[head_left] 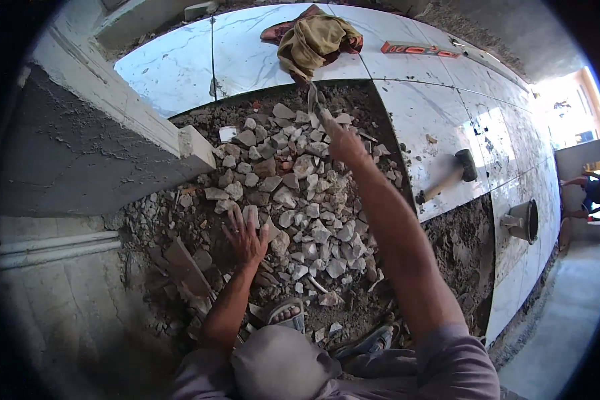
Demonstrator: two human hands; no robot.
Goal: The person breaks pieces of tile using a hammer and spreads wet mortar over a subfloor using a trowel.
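My right hand [345, 143] is closed around the handle of a trowel [315, 100], my arm stretched far forward. The trowel's metal blade points away from me, at the far edge of the rubble by the tiles. On the near left side of the broken stones [307, 167], my left hand [247, 237] rests with its fingers spread. Pale stones lie right at its fingertips, and none looks gripped. Grey dirt [460, 247] shows around the stone bed.
Marbled white tiles [173, 63] border the rubble at the back and right. On them lie a bundled cloth [317, 43], a red spirit level [420, 49], a mallet [469, 165] and a dark bucket [523, 221]. A concrete pillar [100, 147] juts in at left, above white pipes [60, 248].
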